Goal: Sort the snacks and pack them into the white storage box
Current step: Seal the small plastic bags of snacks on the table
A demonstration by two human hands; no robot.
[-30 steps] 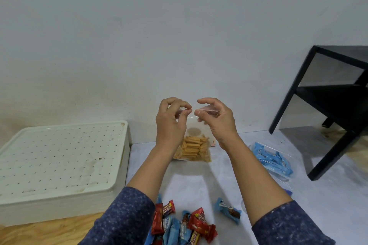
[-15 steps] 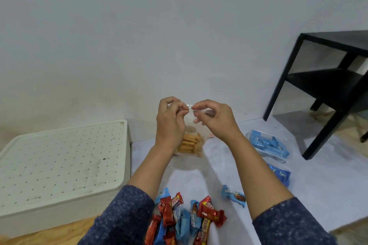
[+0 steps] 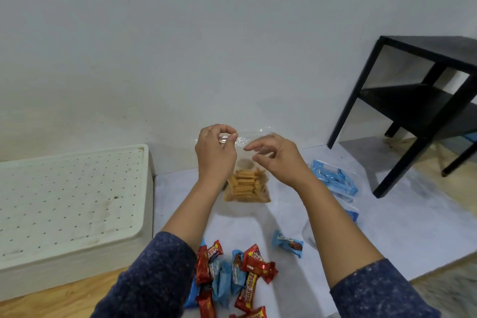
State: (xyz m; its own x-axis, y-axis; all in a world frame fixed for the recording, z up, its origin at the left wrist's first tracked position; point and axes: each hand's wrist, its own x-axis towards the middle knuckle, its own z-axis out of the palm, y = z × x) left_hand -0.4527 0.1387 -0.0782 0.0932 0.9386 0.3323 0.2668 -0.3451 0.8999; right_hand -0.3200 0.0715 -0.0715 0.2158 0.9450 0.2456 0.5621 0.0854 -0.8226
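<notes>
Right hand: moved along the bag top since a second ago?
Yes. The right hand has slid right, away from the left hand, which pinches the bag.

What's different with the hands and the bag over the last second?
The right hand has come off the top edge of the clear bag of biscuit sticks; its fingers now hang loosely curled beside it. The left hand still pinches the bag's top, holding it up. The white storage box is still lidded, and the wrapped snacks lie unmoved.
</notes>
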